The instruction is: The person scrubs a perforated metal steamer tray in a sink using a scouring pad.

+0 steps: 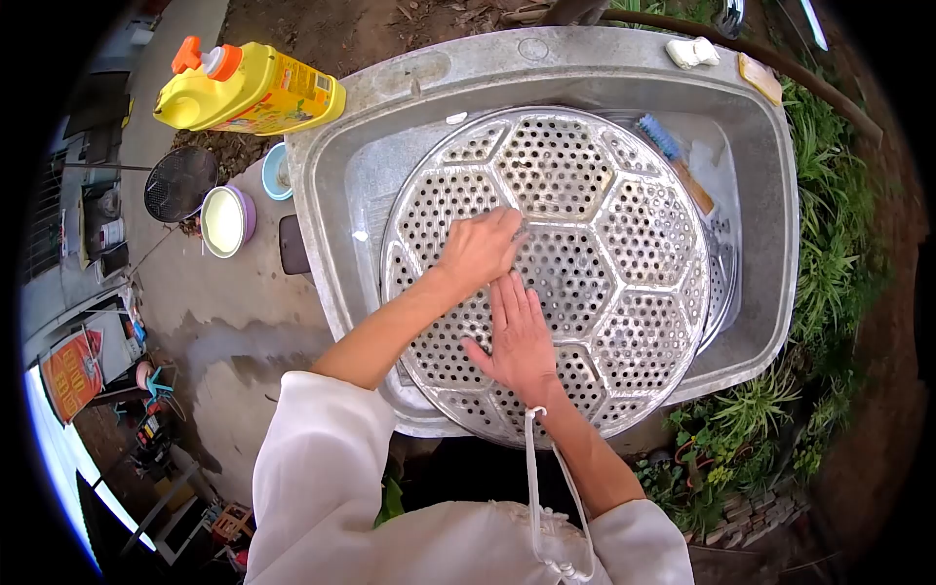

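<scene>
A large round perforated metal steamer tray, with raised ribs forming hexagons, lies across the stone sink and overhangs its front edge. My left hand is closed, knuckles up, against the tray near its middle. A bit of something greyish shows at its fingertips; I cannot tell what it is. Just below, my right hand lies flat on the tray, fingers stretched forward and thumb out to the left. The holes around both hands look wet.
A blue-bristled brush with a wooden handle lies inside the sink at right. A yellow jug with an orange cap stands at the left rim. A white cloth and a sponge sit on the far rim. Buckets stand on the ground.
</scene>
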Action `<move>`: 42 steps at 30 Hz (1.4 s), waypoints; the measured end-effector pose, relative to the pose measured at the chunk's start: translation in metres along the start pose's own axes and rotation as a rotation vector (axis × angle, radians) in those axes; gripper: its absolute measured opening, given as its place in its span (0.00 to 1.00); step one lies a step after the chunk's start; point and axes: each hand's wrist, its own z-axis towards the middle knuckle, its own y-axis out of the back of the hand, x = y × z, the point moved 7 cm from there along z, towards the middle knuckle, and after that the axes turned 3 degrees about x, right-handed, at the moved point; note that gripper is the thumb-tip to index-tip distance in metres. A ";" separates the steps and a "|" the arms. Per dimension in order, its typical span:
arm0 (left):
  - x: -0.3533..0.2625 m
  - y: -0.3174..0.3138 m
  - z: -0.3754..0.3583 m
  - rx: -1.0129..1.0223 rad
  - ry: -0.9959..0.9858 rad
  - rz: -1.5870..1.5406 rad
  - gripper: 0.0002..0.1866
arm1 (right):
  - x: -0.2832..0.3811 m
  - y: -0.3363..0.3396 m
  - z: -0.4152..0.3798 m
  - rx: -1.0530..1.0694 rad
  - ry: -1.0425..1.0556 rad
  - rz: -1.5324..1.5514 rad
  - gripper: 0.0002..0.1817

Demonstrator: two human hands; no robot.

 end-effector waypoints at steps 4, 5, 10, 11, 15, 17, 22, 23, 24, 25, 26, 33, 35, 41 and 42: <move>0.009 0.025 -0.062 0.082 -0.087 0.006 0.12 | 0.001 0.003 -0.001 -0.011 0.008 -0.037 0.49; 0.027 0.043 -0.076 0.093 -0.084 0.023 0.12 | 0.002 0.003 -0.001 -0.018 0.014 -0.019 0.49; 0.021 0.026 -0.068 0.284 -0.127 0.071 0.08 | -0.002 0.003 0.004 -0.007 0.006 -0.019 0.51; 0.010 0.015 -0.060 0.293 -0.130 0.060 0.08 | 0.000 -0.001 0.000 0.008 -0.001 -0.022 0.51; 0.004 0.031 -0.058 0.219 -0.269 -0.032 0.07 | -0.002 0.003 0.000 -0.087 -0.022 -0.029 0.54; 0.050 0.043 -0.079 0.317 -0.120 0.082 0.06 | -0.002 0.005 0.000 -0.106 -0.023 -0.011 0.55; 0.016 0.029 -0.051 0.392 -0.128 0.151 0.06 | -0.003 0.002 0.004 -0.015 -0.051 -0.068 0.54; 0.002 0.023 -0.042 0.386 -0.184 0.165 0.06 | -0.002 0.002 0.002 -0.020 -0.054 -0.065 0.54; 0.000 0.019 -0.040 0.393 -0.173 0.179 0.06 | 0.000 0.001 0.001 -0.016 -0.053 -0.073 0.54; 0.005 0.022 -0.045 0.383 -0.171 0.177 0.06 | 0.000 0.002 0.001 -0.032 -0.051 -0.058 0.54; 0.013 0.028 -0.053 0.357 -0.182 0.150 0.06 | -0.001 0.005 0.002 -0.051 -0.052 -0.041 0.54; -0.018 0.005 -0.046 0.386 -0.239 0.062 0.08 | -0.005 0.004 0.005 -0.043 -0.042 -0.040 0.55; -0.023 -0.002 -0.035 0.344 -0.228 0.044 0.08 | -0.014 0.009 0.005 -0.100 -0.191 0.006 0.56; -0.005 0.016 -0.044 0.207 0.042 0.065 0.07 | -0.012 0.006 0.007 -0.112 -0.145 -0.016 0.58; -0.007 0.012 -0.036 0.194 0.051 0.074 0.06 | -0.011 0.005 0.006 -0.104 -0.147 -0.010 0.57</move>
